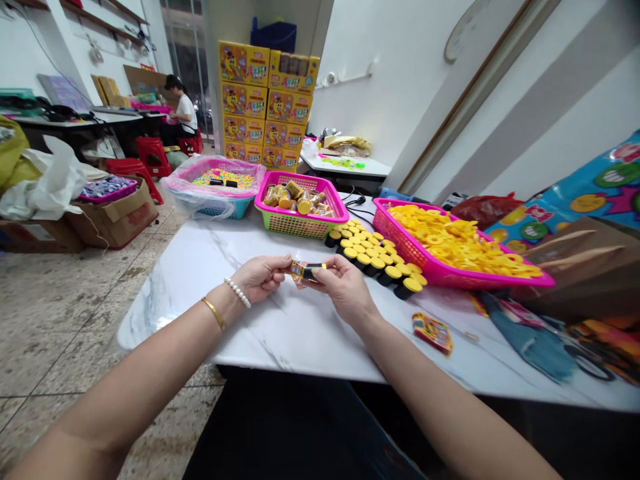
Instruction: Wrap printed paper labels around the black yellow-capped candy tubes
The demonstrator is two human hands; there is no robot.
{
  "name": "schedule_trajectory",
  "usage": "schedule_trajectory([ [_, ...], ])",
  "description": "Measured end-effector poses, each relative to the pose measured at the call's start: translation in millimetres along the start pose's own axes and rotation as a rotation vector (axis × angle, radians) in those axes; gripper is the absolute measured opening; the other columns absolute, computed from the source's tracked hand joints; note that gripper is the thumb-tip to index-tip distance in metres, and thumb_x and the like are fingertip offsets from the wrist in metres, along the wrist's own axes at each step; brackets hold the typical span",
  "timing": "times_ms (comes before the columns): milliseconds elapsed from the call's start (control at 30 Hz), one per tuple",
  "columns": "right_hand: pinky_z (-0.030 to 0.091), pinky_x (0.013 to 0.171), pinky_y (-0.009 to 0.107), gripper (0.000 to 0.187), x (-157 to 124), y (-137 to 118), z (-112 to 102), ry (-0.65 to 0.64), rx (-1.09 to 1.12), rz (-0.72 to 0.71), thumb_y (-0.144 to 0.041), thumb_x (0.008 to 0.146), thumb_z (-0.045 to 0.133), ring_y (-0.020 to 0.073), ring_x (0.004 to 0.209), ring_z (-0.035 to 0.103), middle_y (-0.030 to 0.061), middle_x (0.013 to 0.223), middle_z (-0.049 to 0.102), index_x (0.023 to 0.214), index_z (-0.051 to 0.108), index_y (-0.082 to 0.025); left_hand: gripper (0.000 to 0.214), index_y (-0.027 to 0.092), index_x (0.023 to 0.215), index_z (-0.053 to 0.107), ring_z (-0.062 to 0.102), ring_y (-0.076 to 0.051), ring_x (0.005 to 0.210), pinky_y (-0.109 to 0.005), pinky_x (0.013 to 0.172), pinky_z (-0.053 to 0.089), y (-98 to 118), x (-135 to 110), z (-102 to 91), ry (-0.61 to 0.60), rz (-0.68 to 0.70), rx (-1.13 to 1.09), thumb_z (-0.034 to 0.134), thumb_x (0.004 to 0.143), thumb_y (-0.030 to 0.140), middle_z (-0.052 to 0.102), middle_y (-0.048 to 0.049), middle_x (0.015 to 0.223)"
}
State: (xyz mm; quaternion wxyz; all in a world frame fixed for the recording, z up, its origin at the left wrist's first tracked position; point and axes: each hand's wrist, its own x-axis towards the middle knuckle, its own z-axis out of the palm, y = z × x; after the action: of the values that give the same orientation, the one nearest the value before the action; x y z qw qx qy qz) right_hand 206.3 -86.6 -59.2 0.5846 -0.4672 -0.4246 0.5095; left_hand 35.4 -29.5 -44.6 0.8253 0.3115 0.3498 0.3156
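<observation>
Above the white marbled table, my left hand (260, 277) pinches one end of a printed film wrapper (296, 269). My right hand (345, 283) grips a small black cup (314, 268) lying on its side, fingers closed around its right end. Wrapper and cup meet between the hands; how far the film covers the cup is too small to tell. Several black cups with yellow lids (375, 253) stand in close rows just beyond my right hand. A stack of flat printed wrappers (433, 332) lies on the table near my right forearm.
Behind the hands stand a pink-green basket (300, 227) of wrapped cups and a lined tub (215, 183) of colourful beads. At right is a pink basket (400, 243) of yellow plastic pieces, with scissors (590, 363) nearby. Yellow cartons (245, 100) and a seated person (185, 113) are farther back.
</observation>
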Motion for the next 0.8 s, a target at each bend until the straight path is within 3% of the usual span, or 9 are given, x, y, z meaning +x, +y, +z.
schedule_trajectory([
  [233,0.062,0.076,0.04,0.044,-6,1,3,0.023,-0.08,-0.138,-0.043,0.064,0.082,0.0166,0.07,0.07,-0.0034,0.076,0.069,0.083,0.047,-0.024,0.015,0.007,0.074,0.063,0.039,0.001,0.038,-0.009,0.028,0.015,-1,-5,5.3,-0.015,0.006,0.05,0.057,0.088,0.007,0.058,-0.0015,0.065],
  [367,0.06,0.078,0.038,0.042,-7,2,1,0.027,-0.071,-0.197,-0.041,0.065,0.084,0.0158,0.074,0.068,-0.003,0.078,0.068,0.084,0.05,-0.024,0.016,0.007,0.075,0.064,0.04,0.0,0.039,-0.01,0.03,0.018,-3,-5,3.9,0.052,0.117,0.131,0.065,0.087,0.017,0.056,-0.0007,0.061],
  [467,0.058,0.08,0.035,0.037,-7,1,-2,0.023,-0.101,-0.253,-0.037,0.064,0.085,0.0156,0.078,0.066,-0.002,0.082,0.068,0.084,0.057,-0.023,0.025,0.009,0.081,0.065,0.049,-0.003,0.045,-0.012,0.035,0.028,-2,-5,0.1,0.099,0.188,0.202,0.076,0.078,0.031,0.063,-0.0034,0.07],
  [533,0.057,0.078,0.035,0.035,-6,0,-3,-0.009,-0.142,-0.258,-0.036,0.064,0.085,0.0162,0.078,0.065,-0.0006,0.084,0.068,0.087,0.062,-0.023,0.036,0.011,0.088,0.067,0.057,-0.007,0.052,-0.015,0.041,0.038,-2,-5,-2.8,0.008,0.134,0.254,0.081,0.072,0.04,0.068,-0.0065,0.079],
  [633,0.055,0.073,0.034,0.039,-4,3,-3,-0.051,-0.264,-0.268,-0.034,0.061,0.086,0.0161,0.073,0.063,0.0007,0.084,0.068,0.094,0.069,-0.023,0.041,0.01,0.086,0.068,0.06,-0.01,0.056,-0.018,0.047,0.044,-4,-2,-6.4,-0.139,0.089,0.303,0.087,0.064,0.038,0.067,-0.0063,0.073],
  [800,0.053,0.066,0.03,0.033,-5,13,0,-0.037,-0.428,-0.392,-0.031,0.067,0.082,0.013,0.069,0.06,0.0022,0.093,0.065,0.098,0.073,-0.024,0.04,0.01,0.082,0.068,0.058,-0.008,0.055,-0.018,0.049,0.045,-9,2,-7.8,-0.172,0.125,0.318,0.09,0.058,0.033,0.064,-0.0026,0.066],
])
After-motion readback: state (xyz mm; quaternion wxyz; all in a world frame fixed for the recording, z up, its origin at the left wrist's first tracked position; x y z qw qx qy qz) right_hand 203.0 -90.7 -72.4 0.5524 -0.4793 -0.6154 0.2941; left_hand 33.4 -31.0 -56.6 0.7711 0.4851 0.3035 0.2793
